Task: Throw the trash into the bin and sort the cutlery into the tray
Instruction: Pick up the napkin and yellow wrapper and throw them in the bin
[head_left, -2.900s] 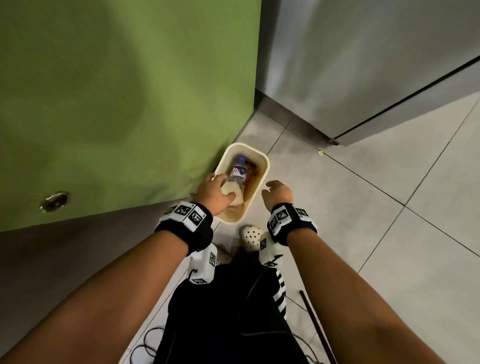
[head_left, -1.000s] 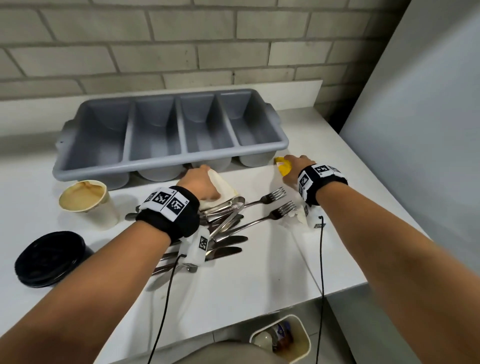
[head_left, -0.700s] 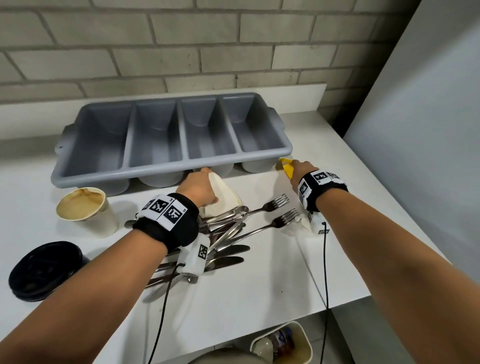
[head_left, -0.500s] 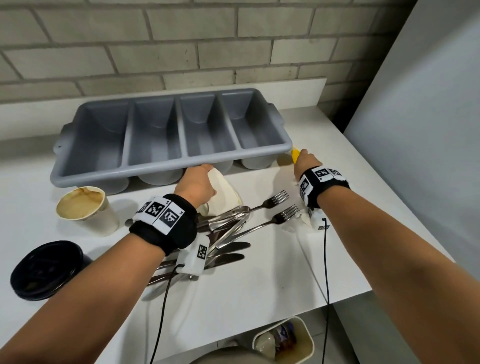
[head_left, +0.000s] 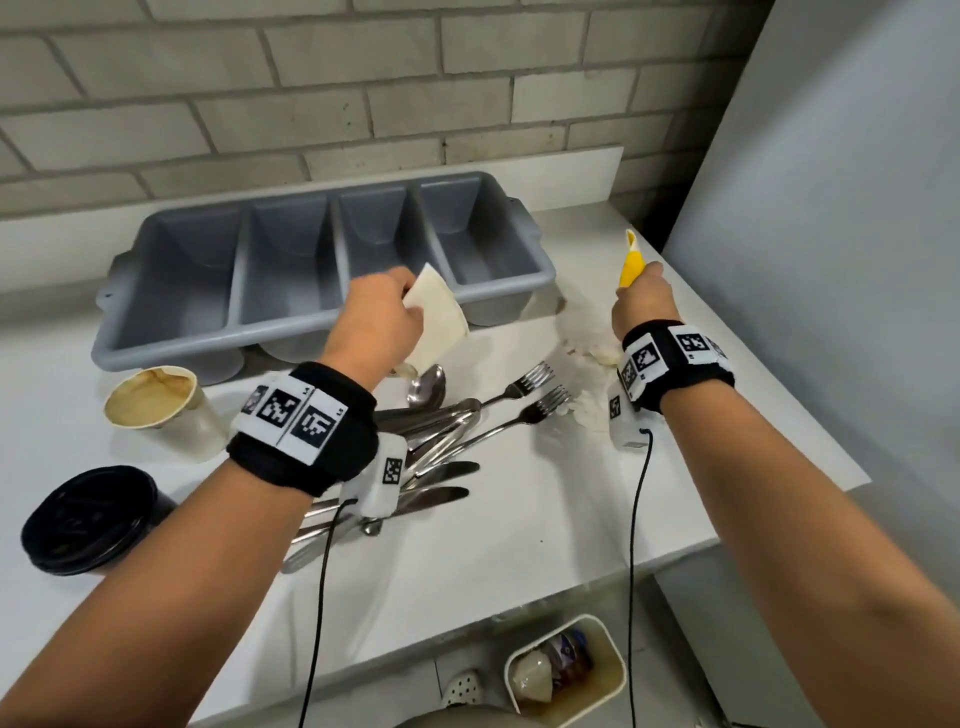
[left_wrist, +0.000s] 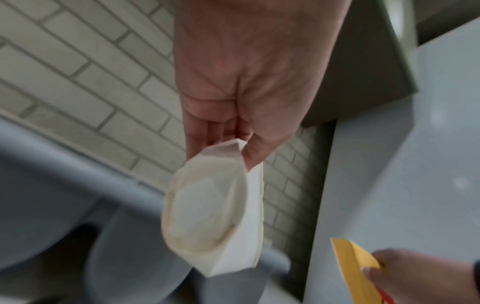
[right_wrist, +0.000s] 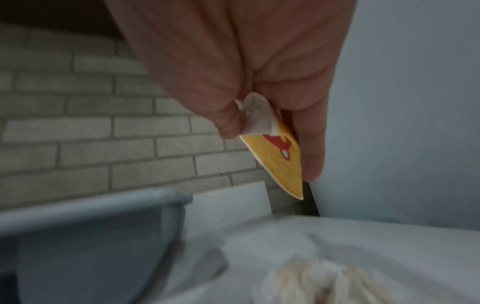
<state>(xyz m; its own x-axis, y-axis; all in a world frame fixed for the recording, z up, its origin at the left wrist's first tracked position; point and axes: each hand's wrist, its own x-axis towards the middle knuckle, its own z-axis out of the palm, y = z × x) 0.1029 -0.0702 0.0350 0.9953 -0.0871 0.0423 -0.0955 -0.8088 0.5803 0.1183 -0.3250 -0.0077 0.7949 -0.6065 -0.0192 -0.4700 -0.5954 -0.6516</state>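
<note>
My left hand (head_left: 379, 317) pinches a squashed white paper cup (head_left: 435, 318) (left_wrist: 215, 216) and holds it lifted above the cutlery pile (head_left: 441, 431) of forks, spoons and knives. My right hand (head_left: 641, 304) pinches a yellow wrapper (head_left: 631, 260) (right_wrist: 279, 156) raised over the table's right side. The grey four-compartment tray (head_left: 322, 270) stands behind both hands, with nothing visible in its compartments. The cream bin (head_left: 566, 667) stands on the floor below the table edge and holds trash.
A used paper cup (head_left: 156, 405) and a black lid (head_left: 85, 514) are at the left. Crumpled white tissue (head_left: 592, 353) lies beneath my right wrist. A brick wall runs behind the tray and a grey panel (head_left: 831, 208) stands at the right.
Both hands have lifted off the table: the left raised the squashed cup from the cutlery, the right raised the yellow wrapper. Before that, the view swung up from the bin on the floor.
</note>
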